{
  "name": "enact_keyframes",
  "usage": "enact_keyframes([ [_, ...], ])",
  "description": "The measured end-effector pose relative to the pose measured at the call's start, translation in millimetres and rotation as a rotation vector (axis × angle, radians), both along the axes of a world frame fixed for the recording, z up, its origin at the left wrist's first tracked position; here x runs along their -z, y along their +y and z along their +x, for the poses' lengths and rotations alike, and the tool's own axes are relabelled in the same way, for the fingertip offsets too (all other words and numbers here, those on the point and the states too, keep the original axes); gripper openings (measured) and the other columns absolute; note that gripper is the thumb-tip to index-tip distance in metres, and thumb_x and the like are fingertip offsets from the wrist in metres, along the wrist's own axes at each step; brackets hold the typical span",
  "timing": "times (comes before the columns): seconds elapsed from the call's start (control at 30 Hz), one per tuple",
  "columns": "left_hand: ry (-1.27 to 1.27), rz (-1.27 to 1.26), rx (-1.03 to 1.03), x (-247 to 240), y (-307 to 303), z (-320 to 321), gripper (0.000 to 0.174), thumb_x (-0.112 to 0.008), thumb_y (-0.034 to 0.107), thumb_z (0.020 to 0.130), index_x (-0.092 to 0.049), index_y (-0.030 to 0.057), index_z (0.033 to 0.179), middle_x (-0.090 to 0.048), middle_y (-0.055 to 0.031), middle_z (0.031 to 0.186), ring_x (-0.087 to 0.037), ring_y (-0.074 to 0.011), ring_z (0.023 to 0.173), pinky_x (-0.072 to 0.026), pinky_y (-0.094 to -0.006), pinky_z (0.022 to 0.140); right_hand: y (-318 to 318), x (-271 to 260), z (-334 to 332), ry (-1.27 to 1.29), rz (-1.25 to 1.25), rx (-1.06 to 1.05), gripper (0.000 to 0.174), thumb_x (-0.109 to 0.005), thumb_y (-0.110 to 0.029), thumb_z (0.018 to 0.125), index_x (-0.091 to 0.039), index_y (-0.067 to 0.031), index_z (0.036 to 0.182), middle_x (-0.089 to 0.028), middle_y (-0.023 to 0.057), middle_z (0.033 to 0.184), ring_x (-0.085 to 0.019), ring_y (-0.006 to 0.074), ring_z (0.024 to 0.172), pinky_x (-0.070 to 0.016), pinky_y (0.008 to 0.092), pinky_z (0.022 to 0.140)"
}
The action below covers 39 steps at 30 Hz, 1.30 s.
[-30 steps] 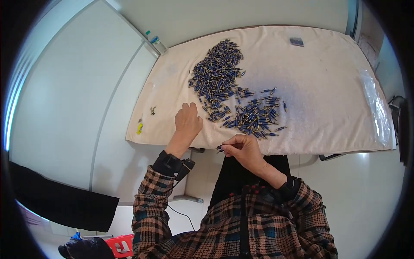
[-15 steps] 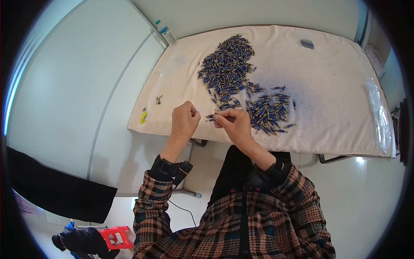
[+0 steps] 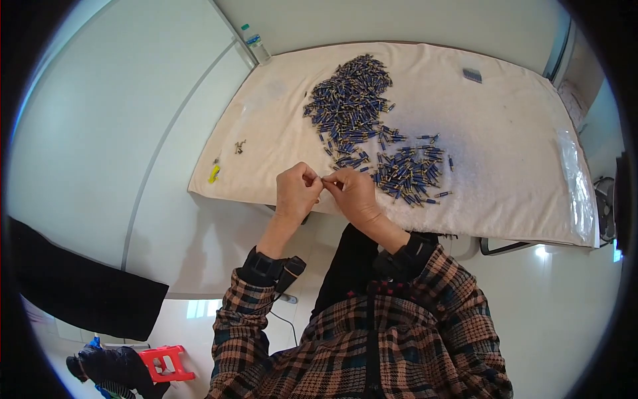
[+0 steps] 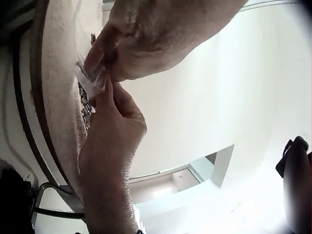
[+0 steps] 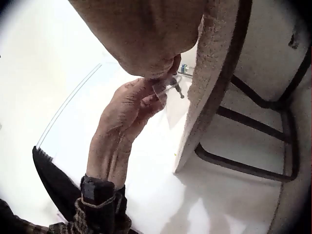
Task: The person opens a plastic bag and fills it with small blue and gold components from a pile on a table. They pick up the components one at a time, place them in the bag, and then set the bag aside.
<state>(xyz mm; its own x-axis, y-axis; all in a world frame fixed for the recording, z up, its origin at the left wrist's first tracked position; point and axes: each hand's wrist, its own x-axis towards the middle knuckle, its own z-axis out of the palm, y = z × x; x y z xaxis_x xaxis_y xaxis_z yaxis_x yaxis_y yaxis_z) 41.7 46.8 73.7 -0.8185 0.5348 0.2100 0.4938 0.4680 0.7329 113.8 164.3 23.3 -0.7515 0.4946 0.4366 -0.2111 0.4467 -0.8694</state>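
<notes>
Both hands meet fingertip to fingertip over the front edge of the cloth-covered table (image 3: 266, 126). The left hand (image 3: 297, 193) pinches a small piece of clear plastic (image 4: 90, 83), seen between the hands in both wrist views. Opposite it, the right hand (image 3: 355, 196) has its thumb and fingers closed on small dark pieces; one slim piece (image 5: 179, 91) sticks out beside the plastic in the right wrist view. The fingers hide most of what they hold. Just beyond the right hand lies a smaller pile of blue-and-brass pieces (image 3: 409, 174).
A larger pile of the same pieces (image 3: 349, 100) lies farther back. Small brass bits (image 3: 240, 146) and a yellow item (image 3: 214, 174) are at the left. A bottle (image 3: 256, 45) stands at the back left, a grey bundle (image 3: 472, 75) lies at the back right, and clear plastic (image 3: 575, 179) lines the right edge.
The right hand has moved from the table's front edge up and left with its pieces. The left hand has drawn back from near the pile, and the fingertips now meet.
</notes>
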Motion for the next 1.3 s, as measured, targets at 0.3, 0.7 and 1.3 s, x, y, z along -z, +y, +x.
enact_keyframes([
  [0.3, -0.181, 0.035, 0.063, 12, -1, -6, 0.005, -0.060, -0.002, 0.081, -0.056, -0.0037, 0.078, -0.062, -0.0066, 0.064, -0.061, -0.0099, 0.053, -0.0522, -0.0242, 0.047, 5, 2, 0, -0.048, 0.333, 0.064, 0.012, -0.073, -0.015, 0.073, -0.071, -0.0076, 0.082, -0.064, 0.0079, 0.078, -0.062, 0.0272, 0.074, -0.0490, 0.0367, 0.064],
  [0.7, -0.076, 0.139, 0.090, 39, -3, -12, 0.008, -0.063, -0.001, 0.082, -0.056, -0.0010, 0.078, -0.060, -0.0032, 0.063, -0.056, -0.0061, 0.053, -0.0448, -0.0217, 0.046, 26, 6, -2, -0.182, 0.291, -0.166, 0.012, -0.072, -0.011, 0.074, -0.071, -0.0067, 0.084, -0.062, 0.0109, 0.078, -0.061, 0.0283, 0.070, -0.0486, 0.0367, 0.064],
  [1.3, 0.075, 0.218, 0.164, 38, -14, -3, 0.008, -0.066, 0.000, 0.080, -0.058, -0.0006, 0.081, -0.061, -0.0075, 0.067, -0.059, -0.0115, 0.057, -0.0468, -0.0251, 0.052, 5, 8, -17, -0.239, 0.520, 0.139, 0.017, -0.072, -0.017, 0.071, -0.060, -0.0077, 0.080, -0.061, 0.0090, 0.074, -0.061, 0.0315, 0.068, -0.0473, 0.0418, 0.058],
])
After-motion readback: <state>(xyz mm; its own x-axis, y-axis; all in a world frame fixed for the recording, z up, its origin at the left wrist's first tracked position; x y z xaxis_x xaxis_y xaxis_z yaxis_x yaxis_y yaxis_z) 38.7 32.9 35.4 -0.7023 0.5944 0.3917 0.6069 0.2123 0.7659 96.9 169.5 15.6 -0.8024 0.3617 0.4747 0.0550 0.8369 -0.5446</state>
